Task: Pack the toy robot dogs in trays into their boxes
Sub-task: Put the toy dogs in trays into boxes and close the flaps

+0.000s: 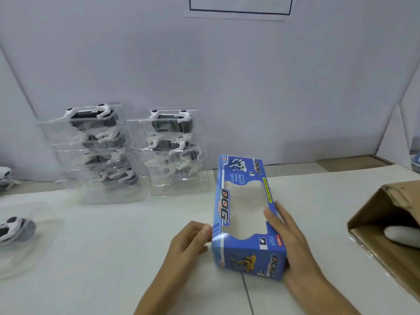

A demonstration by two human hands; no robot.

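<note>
A blue toy dog box (pixel 241 253) with a clear window lies on the table in front of me, its window showing nothing inside. My left hand (pixel 188 242) touches its near left corner with thumb and curled fingers. My right hand (pixel 293 244) lies along the box's right side, fingers laid over the top edge by the window. Two stacks of clear trays with white and black robot dogs stand at the back: a taller left stack (pixel 100 151) and a shorter right stack (pixel 172 146). Another robot dog in a tray (pixel 16 228) lies at the far left.
An open brown cardboard carton (pixel 386 226) lies on its side at the right, something white visible inside it. A white wall panel stands behind the table. Part of another toy dog (pixel 4 173) shows at the left edge.
</note>
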